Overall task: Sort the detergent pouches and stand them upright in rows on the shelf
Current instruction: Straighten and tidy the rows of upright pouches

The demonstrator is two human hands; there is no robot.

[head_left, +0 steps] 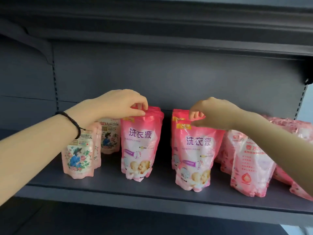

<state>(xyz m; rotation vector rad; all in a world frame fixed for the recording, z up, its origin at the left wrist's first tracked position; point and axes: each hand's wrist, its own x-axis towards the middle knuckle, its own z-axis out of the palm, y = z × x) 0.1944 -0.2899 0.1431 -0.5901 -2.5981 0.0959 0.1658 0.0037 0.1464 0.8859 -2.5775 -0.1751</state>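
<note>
Read "洗衣液" in purple on first baby-print pouch (140,146); same, plus yellow "NEW" tag (183,126), on second baby-print pouch (196,155) right of it. Farther right, "香水" on pale pouch (250,161).

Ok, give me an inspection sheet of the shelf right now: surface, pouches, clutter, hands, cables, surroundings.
Surface: dark grey shelf, pouches standing on it.
Job's things: left baby-print pouch and right baby-print pouch upright, more behind each; floral pouches upright at left; rose-print pouches at right, far-right ones look slumped.
Clutter: nothing seen.
Grippers: left hand pinches the left baby-print pouch's top; right hand grips the right one's top.
Cables: nothing seen.
Surroundings: grey back panel, upper shelf overhead.
</note>
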